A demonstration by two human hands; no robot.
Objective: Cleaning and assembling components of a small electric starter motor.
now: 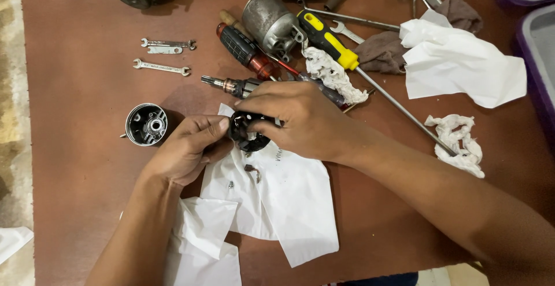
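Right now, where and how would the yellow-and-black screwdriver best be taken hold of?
Grip the yellow-and-black screwdriver by its thick handle, coming from above. The handle lies flat and exposed at the upper end, near the metal cylinder housing, while its long thin shaft runs down-right toward a crumpled tissue. Both hands, left and right, are on the small black part.

Bright, even light is falling from above on the brown table [81,164], casting only soft, short shadows. Metal parts at the top are glinting mildly. The near forearms are blurring slightly toward the bottom edge.
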